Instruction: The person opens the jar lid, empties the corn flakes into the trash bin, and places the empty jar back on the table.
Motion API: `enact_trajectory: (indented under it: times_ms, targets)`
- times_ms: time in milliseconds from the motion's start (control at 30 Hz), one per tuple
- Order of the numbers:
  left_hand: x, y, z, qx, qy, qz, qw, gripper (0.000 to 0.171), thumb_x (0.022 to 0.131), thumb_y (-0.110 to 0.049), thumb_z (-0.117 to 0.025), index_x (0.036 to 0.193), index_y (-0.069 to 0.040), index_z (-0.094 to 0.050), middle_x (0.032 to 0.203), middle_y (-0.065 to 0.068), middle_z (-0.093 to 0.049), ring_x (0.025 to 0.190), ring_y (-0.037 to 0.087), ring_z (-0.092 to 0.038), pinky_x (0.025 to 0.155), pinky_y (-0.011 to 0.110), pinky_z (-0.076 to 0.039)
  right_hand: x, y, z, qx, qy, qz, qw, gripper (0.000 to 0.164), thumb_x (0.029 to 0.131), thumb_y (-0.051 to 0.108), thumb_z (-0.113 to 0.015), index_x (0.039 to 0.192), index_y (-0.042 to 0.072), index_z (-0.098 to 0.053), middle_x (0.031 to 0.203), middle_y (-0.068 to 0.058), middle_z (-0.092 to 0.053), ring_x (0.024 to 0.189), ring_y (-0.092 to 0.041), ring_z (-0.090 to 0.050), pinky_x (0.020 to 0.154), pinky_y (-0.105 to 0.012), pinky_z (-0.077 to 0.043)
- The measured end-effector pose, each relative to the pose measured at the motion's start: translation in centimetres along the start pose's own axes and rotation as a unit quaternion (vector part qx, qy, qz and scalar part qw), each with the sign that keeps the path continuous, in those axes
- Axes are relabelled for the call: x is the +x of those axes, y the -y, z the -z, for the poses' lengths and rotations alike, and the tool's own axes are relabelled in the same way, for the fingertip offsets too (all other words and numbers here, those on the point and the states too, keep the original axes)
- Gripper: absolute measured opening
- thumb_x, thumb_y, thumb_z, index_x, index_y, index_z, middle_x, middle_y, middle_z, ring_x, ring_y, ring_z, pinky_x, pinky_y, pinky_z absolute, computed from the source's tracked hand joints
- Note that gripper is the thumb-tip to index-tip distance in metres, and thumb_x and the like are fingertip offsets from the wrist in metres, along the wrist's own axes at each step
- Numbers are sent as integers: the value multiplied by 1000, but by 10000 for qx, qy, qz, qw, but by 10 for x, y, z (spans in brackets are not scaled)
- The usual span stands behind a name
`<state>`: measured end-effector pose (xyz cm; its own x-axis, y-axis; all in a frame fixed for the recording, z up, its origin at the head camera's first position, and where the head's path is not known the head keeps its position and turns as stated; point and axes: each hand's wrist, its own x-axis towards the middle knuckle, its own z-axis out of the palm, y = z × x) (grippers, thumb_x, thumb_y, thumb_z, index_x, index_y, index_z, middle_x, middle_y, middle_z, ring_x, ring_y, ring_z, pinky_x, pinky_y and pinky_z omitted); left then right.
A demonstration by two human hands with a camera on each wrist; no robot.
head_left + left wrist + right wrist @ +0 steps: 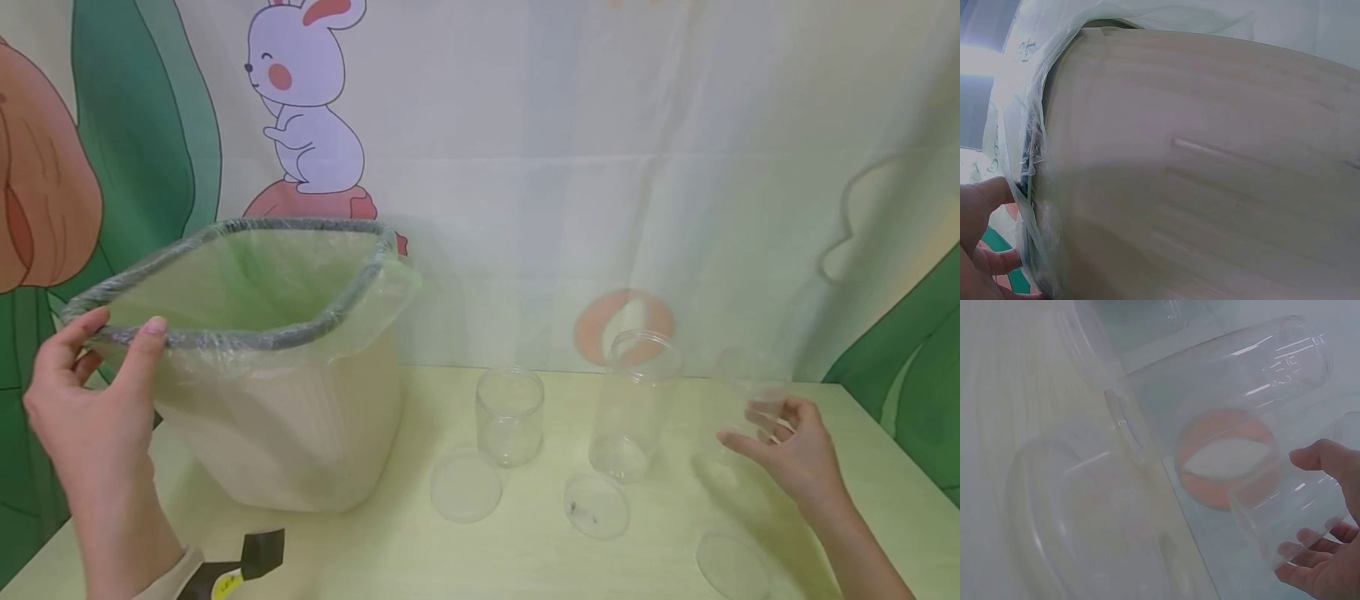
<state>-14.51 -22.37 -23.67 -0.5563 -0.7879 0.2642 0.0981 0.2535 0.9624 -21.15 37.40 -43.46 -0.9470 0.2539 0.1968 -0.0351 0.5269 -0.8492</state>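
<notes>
My left hand pinches the grey rim of a beige trash bin at its near left corner, thumb outside and fingers over the edge. A thin green trash bag lines the bin and folds over the rim. On the right, my right hand grips a clear plastic jar around its side, thumb opposite the fingers. The jar is tilted in the right wrist view, its outline faint in the head view. To its left stand a tall clear jar and a short clear jar, both upright and lidless.
Three clear round lids lie on the pale table: a left lid, a middle lid with dark specks, and a right lid below my right hand. A printed cloth with a rabbit hangs close behind.
</notes>
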Motion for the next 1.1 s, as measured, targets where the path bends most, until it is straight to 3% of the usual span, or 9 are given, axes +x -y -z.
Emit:
enact_trajectory:
  times_ms: [267, 433, 667, 733, 767, 867, 967, 1000, 1100]
  targets:
    - [-1, 0, 0, 43, 19, -46, 10000, 48, 80, -31, -68, 125, -25, -54, 131, -11, -40, 109, 3, -34, 86, 26, -34, -2, 0, -3, 28, 70, -7, 10000, 68, 69, 38, -77, 117, 22, -31, 117, 9, -44, 95, 11, -47, 74, -9, -45]
    - [-2, 0, 0, 111, 35, -64, 9999, 48, 81, -32, -67, 126, -26, -53, 134, -10, -39, 110, 3, -34, 87, 28, -35, -1, -5, -4, -162, 154, -142, 9996, 75, 69, 43, -76, 121, 17, -30, 122, 0, -43, 95, 11, -46, 74, -12, -47]
    - [-1, 0, 0, 61, 37, -72, 9999, 48, 80, -31, -67, 126, -25, -53, 132, -11, -40, 109, 3, -34, 83, 25, -34, 1, -12, -5, -559, 221, -232, 9979, 87, 67, 50, -75, 126, 7, -27, 128, -9, -40, 102, -2, -50, 74, -16, -49]
    - [-1, 1, 0, 45, 38, -77, 10000, 48, 80, -31, -68, 125, -25, -54, 131, -11, -40, 109, 3, -33, 83, 25, -33, -1, -7, -6, -608, 251, -242, 9975, 89, 68, 49, -74, 127, 4, -26, 130, -12, -40, 106, -12, -52, 74, -17, -49]
    - [-1, 1, 0, 49, 33, -87, 9999, 48, 80, -31, -68, 125, -25, -54, 131, -11, -41, 108, 3, -33, 83, 25, -33, -4, -2, -6, -593, 264, -250, 9976, 86, 68, 48, -75, 125, 5, -28, 129, -13, -39, 104, -10, -52, 73, -16, -48]
    - [-1, 1, 0, 70, 17, -111, 9999, 48, 80, -32, -68, 125, -25, -54, 131, -11, -41, 108, 3, -33, 83, 25, -33, -18, 26, -8, -447, 413, -406, 9973, 86, 72, 41, -74, 128, -1, -25, 132, -21, -35, 112, -28, -49, 86, -32, -47]
    - [-1, 1, 0, 85, 3, -134, 9999, 48, 80, -32, -68, 125, -25, -54, 131, -10, -41, 108, 3, -34, 83, 25, -33, -28, 47, -9, -335, 504, -583, 9965, 85, 74, 35, -75, 129, -4, -23, 132, -24, -33, 116, -34, -46, 92, -44, -42]
    - [-1, 1, 0, 90, 4, -134, 9999, 48, 80, -32, -68, 125, -25, -54, 131, -10, -41, 108, 3, -34, 83, 25, -33, -29, 49, -10, -298, 553, -632, 9960, 89, 75, 33, -75, 131, -8, -19, 133, -26, -31, 120, -42, -39, 93, -51, -39]
    - [-1, 1, 0, 89, -1, -131, 9999, 48, 80, -32, -68, 125, -25, -54, 130, -11, -41, 108, 3, -34, 83, 25, -34, -23, 37, -11, -428, 477, -595, 9962, 92, 72, 41, -75, 129, -6, -21, 131, -24, -34, 119, -41, -40, 91, -48, -42]
